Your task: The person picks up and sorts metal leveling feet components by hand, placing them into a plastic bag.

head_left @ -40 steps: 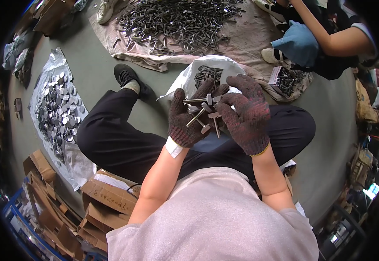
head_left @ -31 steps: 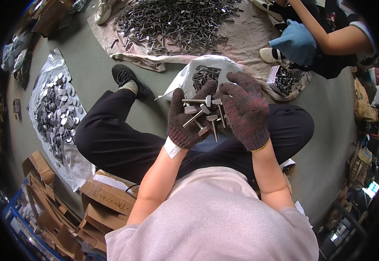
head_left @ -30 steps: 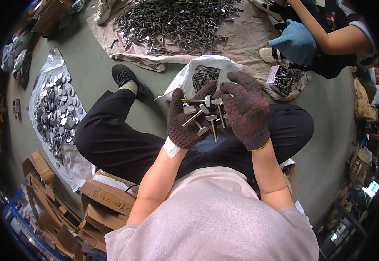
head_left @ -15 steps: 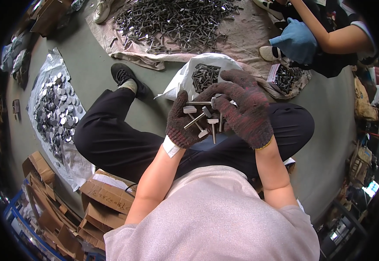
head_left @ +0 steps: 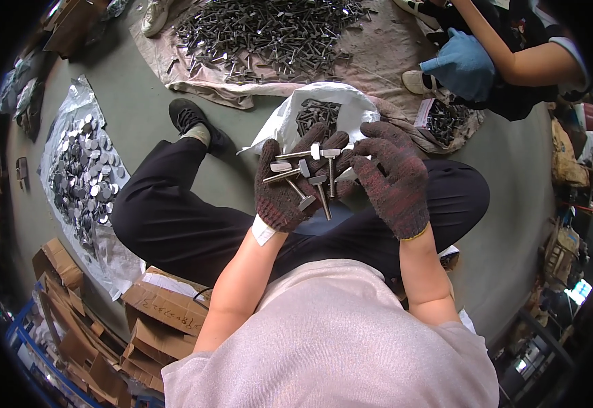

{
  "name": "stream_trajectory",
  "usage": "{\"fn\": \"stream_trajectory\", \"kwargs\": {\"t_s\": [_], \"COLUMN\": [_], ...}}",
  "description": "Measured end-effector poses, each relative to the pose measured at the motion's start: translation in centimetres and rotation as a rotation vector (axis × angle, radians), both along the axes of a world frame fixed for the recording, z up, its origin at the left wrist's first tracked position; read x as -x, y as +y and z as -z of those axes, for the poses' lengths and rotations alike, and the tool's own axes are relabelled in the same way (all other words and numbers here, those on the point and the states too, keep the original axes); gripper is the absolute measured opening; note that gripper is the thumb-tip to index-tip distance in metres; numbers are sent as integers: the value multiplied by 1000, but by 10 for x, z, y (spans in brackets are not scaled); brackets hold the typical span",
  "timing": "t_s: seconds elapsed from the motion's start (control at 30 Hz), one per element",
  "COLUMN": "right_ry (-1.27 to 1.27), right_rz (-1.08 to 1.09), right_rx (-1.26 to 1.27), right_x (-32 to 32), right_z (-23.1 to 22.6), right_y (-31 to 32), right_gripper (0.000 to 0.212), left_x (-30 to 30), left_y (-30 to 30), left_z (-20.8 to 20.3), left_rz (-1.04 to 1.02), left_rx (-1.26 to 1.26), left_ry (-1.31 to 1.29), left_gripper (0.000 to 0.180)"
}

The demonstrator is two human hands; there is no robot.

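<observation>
My left hand [head_left: 284,197], in a dark knitted glove, is turned palm up and carries several T-bolts [head_left: 323,182]. These metal bolts have flat oblong heads and lie at various angles across the palm and fingers. Just to the right, my right hand [head_left: 397,183], gloved alike, is open with its fingers parted and slightly bent beside the bolts. I make out no bolt between its fingers. Beyond both hands a white sack [head_left: 279,126] stands with its mouth spread and more dark bolts [head_left: 317,115] inside; my hands cover its near side.
A big heap of bolts [head_left: 262,41] lies on a cloth [head_left: 238,95] ahead. At left, metal discs [head_left: 92,163] rest on plastic sheeting [head_left: 78,102]; cardboard boxes [head_left: 163,306] sit lower left. At right, a person [head_left: 521,61] sits near a small pile of bolts [head_left: 445,122].
My right hand has drawn back to the right from the bolts, and its fingers have parted. The bolts lie rearranged on my left palm, whose fingers show more fully.
</observation>
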State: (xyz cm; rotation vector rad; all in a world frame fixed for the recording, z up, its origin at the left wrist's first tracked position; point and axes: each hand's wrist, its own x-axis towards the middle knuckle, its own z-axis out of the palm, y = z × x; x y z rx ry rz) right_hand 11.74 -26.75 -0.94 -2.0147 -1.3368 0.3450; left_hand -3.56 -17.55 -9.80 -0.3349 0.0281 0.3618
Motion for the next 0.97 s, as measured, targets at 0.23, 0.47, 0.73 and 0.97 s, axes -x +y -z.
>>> {"fn": "stream_trajectory", "kwargs": {"t_s": [0.23,0.47,0.73,0.97], "right_ry": [-190,-370,-462,689], "right_rz": [13,-85,70,251], "right_rx": [53,232,256,647], "right_x": [17,23,16,-95], "right_z": [3,17,42,26], "right_y": [-6,-8,-18,-53], "right_gripper": [22,30,16,13], "left_x": [-2,-5,-25,-44], "left_y": [-2,-6,-10,-17], "left_z": [-3,7,14,16], "left_rz": [-55,-65,73,219], "left_rx": [104,-31,39,-4], "left_ry": [128,155,174,153], "left_gripper": [81,78,75,76]}}
